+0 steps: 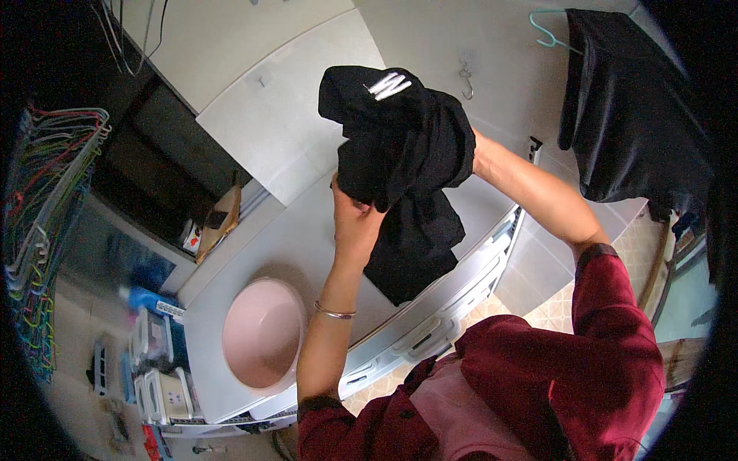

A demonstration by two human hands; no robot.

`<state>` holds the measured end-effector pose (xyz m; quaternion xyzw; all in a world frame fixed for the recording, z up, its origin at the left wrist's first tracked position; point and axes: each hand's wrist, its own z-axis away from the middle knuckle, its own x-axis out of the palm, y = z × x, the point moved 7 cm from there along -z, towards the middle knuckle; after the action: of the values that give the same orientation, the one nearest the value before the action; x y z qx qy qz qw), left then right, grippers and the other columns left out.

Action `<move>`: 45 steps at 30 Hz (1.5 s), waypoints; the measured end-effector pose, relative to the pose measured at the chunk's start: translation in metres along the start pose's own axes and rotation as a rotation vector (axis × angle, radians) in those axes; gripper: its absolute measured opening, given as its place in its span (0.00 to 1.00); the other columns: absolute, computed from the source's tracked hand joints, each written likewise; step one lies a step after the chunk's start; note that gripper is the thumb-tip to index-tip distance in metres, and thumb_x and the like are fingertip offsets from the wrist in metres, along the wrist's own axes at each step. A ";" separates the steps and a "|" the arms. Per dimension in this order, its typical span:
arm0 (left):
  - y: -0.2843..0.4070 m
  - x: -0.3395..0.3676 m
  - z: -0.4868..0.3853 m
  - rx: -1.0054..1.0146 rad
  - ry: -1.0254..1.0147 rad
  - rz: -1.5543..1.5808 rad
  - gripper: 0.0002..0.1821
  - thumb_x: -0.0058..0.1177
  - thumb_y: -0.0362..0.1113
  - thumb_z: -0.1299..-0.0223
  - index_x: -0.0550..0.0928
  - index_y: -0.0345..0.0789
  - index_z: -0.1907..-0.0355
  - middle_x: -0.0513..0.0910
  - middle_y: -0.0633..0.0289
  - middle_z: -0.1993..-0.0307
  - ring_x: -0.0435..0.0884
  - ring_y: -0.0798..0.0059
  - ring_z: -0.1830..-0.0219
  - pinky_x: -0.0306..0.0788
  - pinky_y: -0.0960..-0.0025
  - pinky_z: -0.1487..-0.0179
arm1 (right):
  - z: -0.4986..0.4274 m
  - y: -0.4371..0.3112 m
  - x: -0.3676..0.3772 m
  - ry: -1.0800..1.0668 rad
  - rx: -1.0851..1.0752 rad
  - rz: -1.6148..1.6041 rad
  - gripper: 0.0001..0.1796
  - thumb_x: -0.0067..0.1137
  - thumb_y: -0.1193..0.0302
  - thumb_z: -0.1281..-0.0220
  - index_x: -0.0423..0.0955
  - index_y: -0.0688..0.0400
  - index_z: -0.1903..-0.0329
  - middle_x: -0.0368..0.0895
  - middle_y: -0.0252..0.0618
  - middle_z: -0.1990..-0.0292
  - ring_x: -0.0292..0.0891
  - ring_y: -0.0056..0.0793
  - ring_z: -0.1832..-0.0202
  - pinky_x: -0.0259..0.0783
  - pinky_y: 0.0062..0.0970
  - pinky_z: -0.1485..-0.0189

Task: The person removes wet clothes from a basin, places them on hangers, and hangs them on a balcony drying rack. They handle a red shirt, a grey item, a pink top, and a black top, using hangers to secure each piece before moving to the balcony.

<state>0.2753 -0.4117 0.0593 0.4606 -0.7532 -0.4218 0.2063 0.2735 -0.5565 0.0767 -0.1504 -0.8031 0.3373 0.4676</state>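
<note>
A black cloth garment (403,144) with a white mark near its top is held up in front of me, bunched in folds. My left hand (356,216) grips its lower left edge between thumb and fingers. Behind or inside the folds on the right goes my right hand, hidden by the fabric; only the wrist and forearm show. The garment's lower part hangs over the white countertop (311,225). To the left of my left forearm stands a pink basin (262,340), with nothing seen in it.
Many coloured hangers (52,201) hang at the far left. Lidded plastic containers (164,392) stand at the counter's left end. A black garment (628,109) hangs on a mint hanger (545,34) at right. White drawers (426,340) lie under the counter's front edge. A metal hook (467,83) is on the wall.
</note>
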 end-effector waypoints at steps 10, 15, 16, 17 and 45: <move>-0.013 -0.041 0.021 -0.442 0.217 0.424 0.22 0.44 0.31 0.40 0.65 0.34 0.42 0.67 0.55 0.43 0.67 0.68 0.42 0.63 0.67 0.44 | 0.036 -0.011 -0.021 0.457 -0.164 0.233 0.20 0.42 0.62 0.35 0.67 0.64 0.49 0.75 0.44 0.53 0.74 0.31 0.54 0.71 0.31 0.49; 0.015 -0.057 0.025 -0.092 0.357 -0.430 0.28 0.49 0.34 0.43 0.57 0.36 0.41 0.66 0.53 0.49 0.67 0.64 0.49 0.66 0.63 0.50 | 0.033 -0.002 -0.021 0.484 -0.175 0.077 0.19 0.41 0.63 0.34 0.69 0.65 0.51 0.76 0.44 0.55 0.75 0.32 0.56 0.72 0.31 0.51; 0.031 -0.054 0.028 0.092 0.385 -0.524 0.27 0.51 0.35 0.45 0.59 0.35 0.43 0.66 0.50 0.53 0.67 0.61 0.51 0.67 0.62 0.52 | 0.030 0.002 -0.022 0.478 -0.167 0.033 0.19 0.40 0.63 0.34 0.69 0.65 0.51 0.76 0.44 0.55 0.75 0.33 0.56 0.73 0.31 0.51; 0.039 -0.039 0.028 0.191 0.238 -0.558 0.28 0.53 0.36 0.46 0.60 0.34 0.44 0.65 0.49 0.52 0.66 0.59 0.51 0.66 0.62 0.52 | 0.028 0.004 -0.021 0.467 -0.173 0.023 0.19 0.39 0.63 0.34 0.68 0.65 0.51 0.76 0.44 0.55 0.76 0.33 0.56 0.73 0.32 0.51; 0.124 0.042 -0.098 0.279 -0.411 -0.420 0.08 0.45 0.30 0.44 0.76 0.31 0.63 0.79 0.62 0.72 0.75 0.78 0.69 0.69 0.76 0.62 | 0.052 -0.040 0.058 0.253 -0.208 1.462 0.21 0.53 0.55 0.41 0.72 0.60 0.57 0.75 0.33 0.66 0.66 0.17 0.64 0.64 0.18 0.64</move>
<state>0.2585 -0.4648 0.2136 0.5350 -0.7181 -0.4322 -0.1066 0.2024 -0.5740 0.1244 -0.7269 -0.4663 0.4644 0.1964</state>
